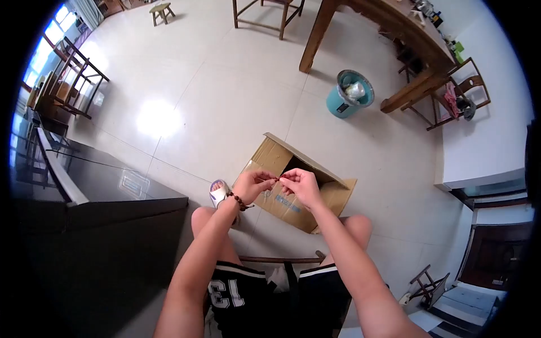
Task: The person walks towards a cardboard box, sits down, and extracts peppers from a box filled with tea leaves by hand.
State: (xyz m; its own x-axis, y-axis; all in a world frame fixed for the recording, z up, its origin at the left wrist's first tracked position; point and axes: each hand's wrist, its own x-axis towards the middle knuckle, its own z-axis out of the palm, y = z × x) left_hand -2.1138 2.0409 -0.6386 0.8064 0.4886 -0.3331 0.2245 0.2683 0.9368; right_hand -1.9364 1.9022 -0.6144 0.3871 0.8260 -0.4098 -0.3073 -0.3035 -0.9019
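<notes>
My left hand and my right hand meet fingertip to fingertip above an opened cardboard box. Both are closed in a pinch. Between the fingertips shows a tiny dark red thing, too small to name. Something thin and pale hangs just below the left fingers, its kind unclear. The box stands on the floor between my knees with its flaps spread; its dark inside is partly hidden behind my right hand. A brown bead bracelet circles my left wrist.
A teal bin with pale rubbish in it stands beyond the box, near a wooden table. At left is a dark glossy cabinet. Wooden chairs and a small stool stand farther off on the tiled floor.
</notes>
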